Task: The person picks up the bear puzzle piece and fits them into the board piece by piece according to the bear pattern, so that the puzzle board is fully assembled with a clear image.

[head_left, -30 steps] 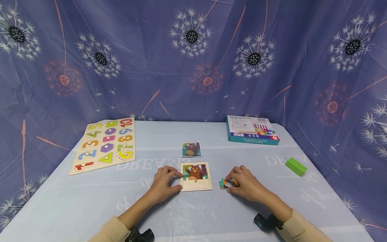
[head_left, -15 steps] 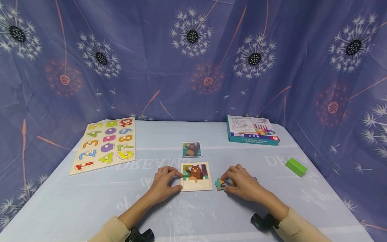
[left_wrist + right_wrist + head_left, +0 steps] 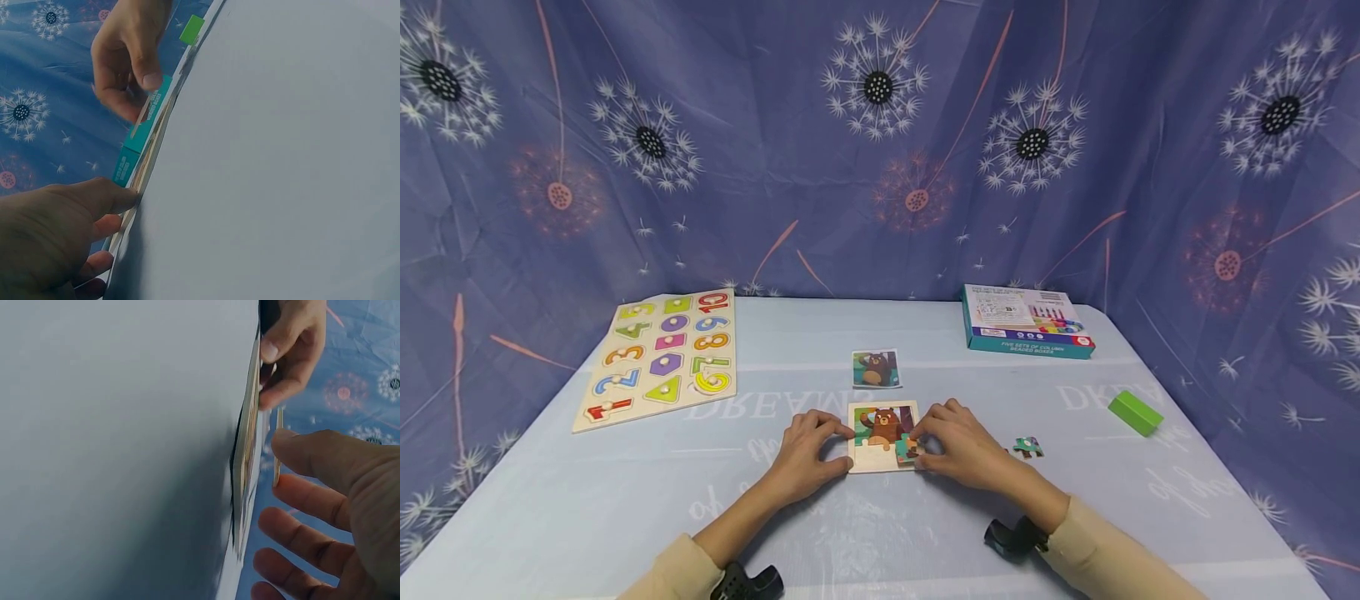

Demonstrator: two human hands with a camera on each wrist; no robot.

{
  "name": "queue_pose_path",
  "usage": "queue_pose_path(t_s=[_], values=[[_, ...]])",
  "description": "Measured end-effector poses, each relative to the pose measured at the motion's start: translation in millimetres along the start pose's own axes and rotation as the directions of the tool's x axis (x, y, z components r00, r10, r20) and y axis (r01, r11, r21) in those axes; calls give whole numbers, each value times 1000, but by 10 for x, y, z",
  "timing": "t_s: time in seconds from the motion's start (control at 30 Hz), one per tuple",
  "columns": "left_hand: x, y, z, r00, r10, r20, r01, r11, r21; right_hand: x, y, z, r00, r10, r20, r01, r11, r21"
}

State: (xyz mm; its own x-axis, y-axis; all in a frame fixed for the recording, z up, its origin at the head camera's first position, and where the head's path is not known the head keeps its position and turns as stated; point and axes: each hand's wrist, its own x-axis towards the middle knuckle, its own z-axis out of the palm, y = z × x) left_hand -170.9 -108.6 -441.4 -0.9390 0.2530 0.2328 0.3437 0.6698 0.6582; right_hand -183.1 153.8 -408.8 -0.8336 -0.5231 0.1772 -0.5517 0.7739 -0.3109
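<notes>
My left hand (image 3: pixel 808 457) holds the left edge of a small square wooden puzzle tray (image 3: pixel 867 461), thumb and forefinger curved at its side. The tray's upper part shows a brown bear picture; its lower part is bare wood. Between thumb and forefinger, my right hand (image 3: pixel 966 448) pinches a teal and orange jigsaw piece (image 3: pixel 906 451) over the tray's lower right. Seen edge-on in the right wrist view, that piece (image 3: pixel 279 417) is held apart from the tray (image 3: pixel 240 487). Another jigsaw piece (image 3: pixel 1028 447) lies right of my right hand, partly beside a second one mostly hidden by it.
A bear picture card (image 3: pixel 876 369) lies just behind the tray. At the back left is a wooden number-and-shape board (image 3: pixel 647 358). A teal boxed toy set (image 3: pixel 1028 323) sits at the back right, and a green block (image 3: pixel 1135 413) lies at the right.
My right hand has taken up the jigsaw piece and carried it left over the tray, uncovering pieces on the table. The left hand has stayed at the tray's edge.
</notes>
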Motion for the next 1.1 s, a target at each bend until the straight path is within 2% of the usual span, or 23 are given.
queue_pose_path(t_s=[0.37,1.1], values=[[-2,5,-8,1000,3,2,-3,1000,-3,188,-218,122,998,-60,32,60,998,-7],[-1,5,-11,1000,13,3,-13,1000,5,312,-331,251,994,-104,26,104,995,0]])
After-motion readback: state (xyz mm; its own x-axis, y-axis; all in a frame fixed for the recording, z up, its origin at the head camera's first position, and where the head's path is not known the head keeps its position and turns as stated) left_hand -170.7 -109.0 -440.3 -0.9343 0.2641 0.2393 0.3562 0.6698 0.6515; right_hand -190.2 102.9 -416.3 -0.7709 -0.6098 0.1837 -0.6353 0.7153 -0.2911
